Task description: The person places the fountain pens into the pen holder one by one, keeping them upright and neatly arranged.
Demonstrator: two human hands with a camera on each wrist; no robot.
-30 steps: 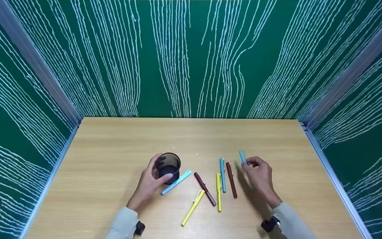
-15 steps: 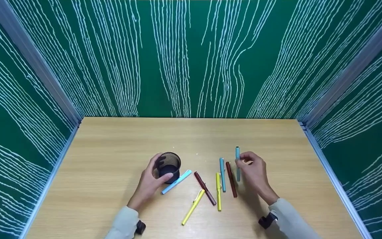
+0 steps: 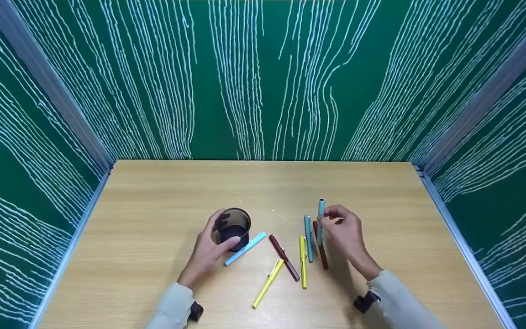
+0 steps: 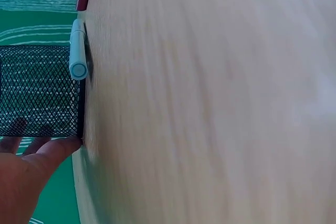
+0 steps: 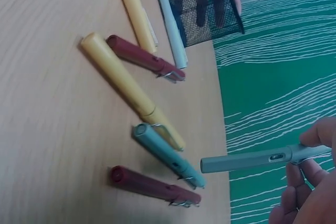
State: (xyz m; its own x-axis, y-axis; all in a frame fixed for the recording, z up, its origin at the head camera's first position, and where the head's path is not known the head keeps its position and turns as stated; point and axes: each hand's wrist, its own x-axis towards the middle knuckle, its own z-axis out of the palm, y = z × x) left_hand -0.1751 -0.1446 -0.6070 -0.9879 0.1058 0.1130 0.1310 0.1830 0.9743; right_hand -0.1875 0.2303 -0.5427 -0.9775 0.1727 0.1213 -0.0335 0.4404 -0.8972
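My left hand (image 3: 208,253) grips a black mesh pen cup (image 3: 235,228) standing upright on the table. A light blue pen (image 3: 244,249) lies against the foot of the cup. My right hand (image 3: 346,233) pinches a blue pen (image 5: 241,160) by its capped end, holding it above the table. In the head view that pen overlaps a dark red pen (image 3: 323,259). Just left of it lie another blue pen (image 3: 307,237) and a yellow pen (image 3: 302,262). Between the hands are a second dark red pen (image 3: 286,258) and a second yellow pen (image 3: 267,283).
The wooden table (image 3: 153,192) is bordered by green walls (image 3: 263,91) with wavy white lines. Metal posts (image 3: 57,82) stand at the back corners. Each wrist carries a black device (image 3: 366,301).
My right hand has moved left with the blue pen, which has swung to nearly upright and now overlaps the dark red pen. The left hand stays on the cup.
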